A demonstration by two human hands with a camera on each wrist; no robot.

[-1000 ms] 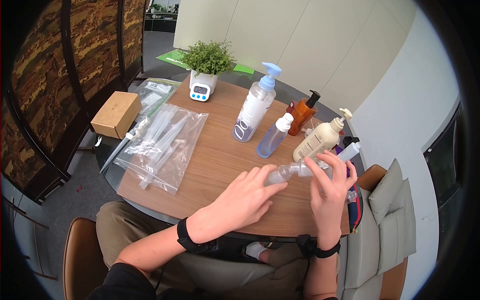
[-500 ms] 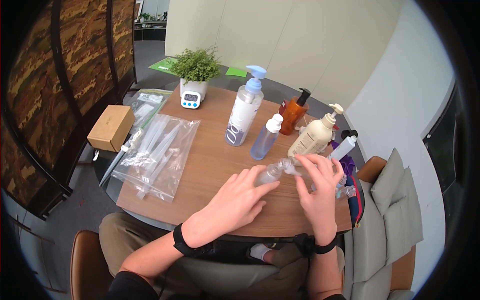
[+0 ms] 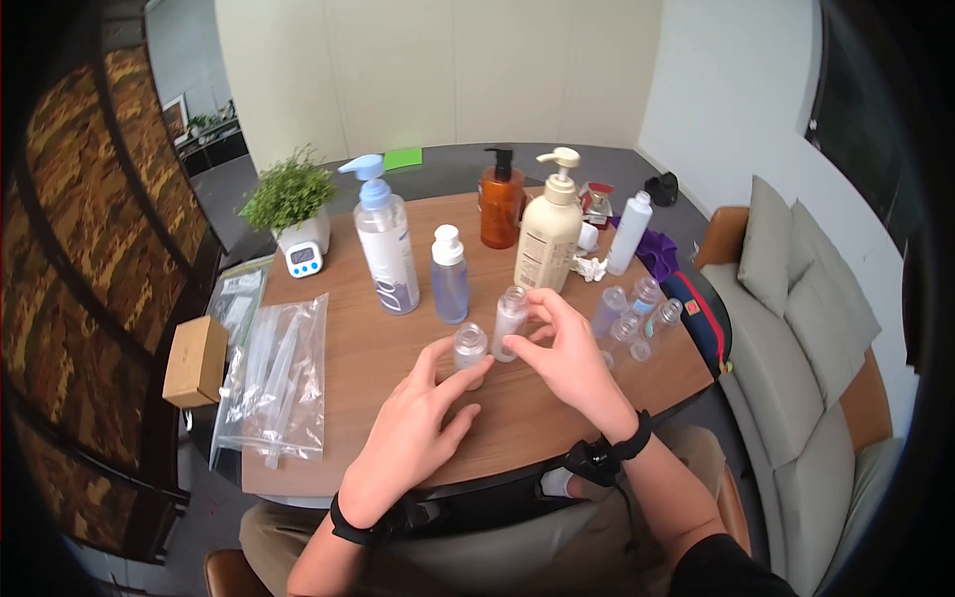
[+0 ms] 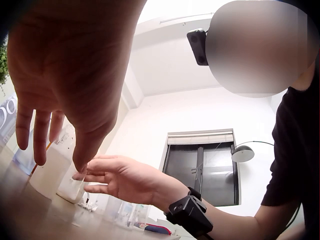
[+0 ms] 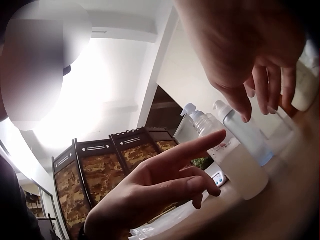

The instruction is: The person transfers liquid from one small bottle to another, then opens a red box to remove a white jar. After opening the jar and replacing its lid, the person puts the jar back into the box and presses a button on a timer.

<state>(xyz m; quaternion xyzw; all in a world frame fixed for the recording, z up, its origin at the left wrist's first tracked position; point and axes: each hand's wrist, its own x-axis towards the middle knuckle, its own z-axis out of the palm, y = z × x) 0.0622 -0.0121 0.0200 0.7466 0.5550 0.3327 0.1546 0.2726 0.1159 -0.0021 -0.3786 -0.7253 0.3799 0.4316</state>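
In the head view, my left hand (image 3: pixel 413 413) holds a small clear bottle (image 3: pixel 470 350) low over the wood, its fingers on both sides of the body. Close on its right, my right hand (image 3: pixel 572 363) grips another small clear bottle (image 3: pixel 509 323) between thumb and fingers. Both bottles are upright with uncapped threaded necks. The right wrist view shows the left hand (image 5: pixel 155 180) with its index finger straight across the near bottle (image 5: pixel 240 167). In the left wrist view, the right hand's fingertips (image 4: pixel 92 175) reach the side of its bottle (image 4: pixel 71 187).
Behind the hands stand a blue pump bottle (image 3: pixel 450 284), a large blue-topped bottle (image 3: pixel 388 254), a cream pump bottle (image 3: pixel 547 239) and an amber one (image 3: pixel 500 209). Several small clear bottles (image 3: pixel 637 318) crowd the right side. A plastic bag (image 3: pixel 279 383) lies left, near a cardboard box (image 3: pixel 195 361).
My right hand has brought its bottle from tilted, mouth toward the left bottle's neck, to upright beside it. The left hand stays by its bottle. The head view has swung right.
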